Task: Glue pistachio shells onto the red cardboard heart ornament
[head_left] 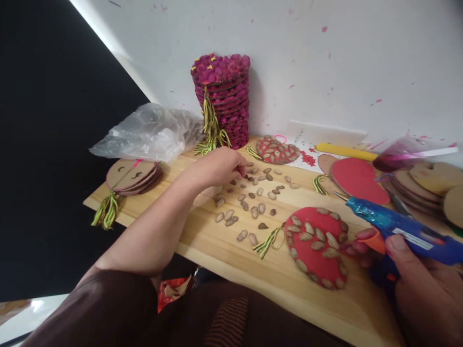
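Note:
My right hand (421,284) is wrapped round a blue hot glue gun (394,221), a finger at its orange trigger. The gun's metal nozzle points left, above the wooden table. Just below it lies a red heart-shaped piece (321,254) with mottled brown seeds along its edge and in its middle. A yellow-green tassel (266,242) hangs off its left side. My left hand (227,167) reaches over loose brown seeds (255,212) scattered on the table. Its fingers are curled down and pressed together; what they hold, if anything, is hidden.
A magenta heart-shaped stack (224,101) stands against the spattered white wall. Beside it are a plastic bag (148,132), stacked cardboard pieces (132,176) and a seed-covered heart (277,150). On the right lie a plain red heart (358,179) and more cardboard pieces (415,185).

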The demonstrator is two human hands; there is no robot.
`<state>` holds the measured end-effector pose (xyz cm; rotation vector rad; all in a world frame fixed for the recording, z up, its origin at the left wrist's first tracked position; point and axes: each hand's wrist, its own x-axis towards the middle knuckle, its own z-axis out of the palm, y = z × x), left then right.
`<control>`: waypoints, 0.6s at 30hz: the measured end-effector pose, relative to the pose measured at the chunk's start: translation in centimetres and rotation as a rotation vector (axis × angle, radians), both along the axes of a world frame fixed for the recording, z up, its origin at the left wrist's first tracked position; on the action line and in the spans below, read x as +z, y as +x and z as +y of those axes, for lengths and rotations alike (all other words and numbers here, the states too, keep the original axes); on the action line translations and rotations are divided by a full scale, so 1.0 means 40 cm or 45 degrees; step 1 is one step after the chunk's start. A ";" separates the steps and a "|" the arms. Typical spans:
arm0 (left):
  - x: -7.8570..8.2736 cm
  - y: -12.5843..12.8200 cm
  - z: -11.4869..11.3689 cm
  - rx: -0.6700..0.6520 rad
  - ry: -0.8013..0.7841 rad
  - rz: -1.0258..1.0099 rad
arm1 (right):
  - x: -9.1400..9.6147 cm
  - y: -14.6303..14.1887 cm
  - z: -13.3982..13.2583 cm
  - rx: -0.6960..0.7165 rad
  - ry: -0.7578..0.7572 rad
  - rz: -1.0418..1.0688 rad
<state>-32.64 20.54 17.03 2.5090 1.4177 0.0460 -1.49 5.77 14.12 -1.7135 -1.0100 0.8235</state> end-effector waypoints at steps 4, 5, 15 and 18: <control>-0.010 -0.004 0.008 0.026 0.034 0.046 | -0.004 0.003 -0.001 -0.052 0.020 0.030; -0.013 -0.002 0.009 0.023 0.049 0.042 | -0.005 0.004 -0.001 -0.056 0.033 0.040; -0.051 0.022 0.020 -0.006 0.080 -0.004 | -0.011 0.006 0.007 -0.066 0.023 0.011; -0.055 0.013 0.028 0.060 0.062 -0.024 | -0.018 0.017 0.006 -0.016 0.002 -0.010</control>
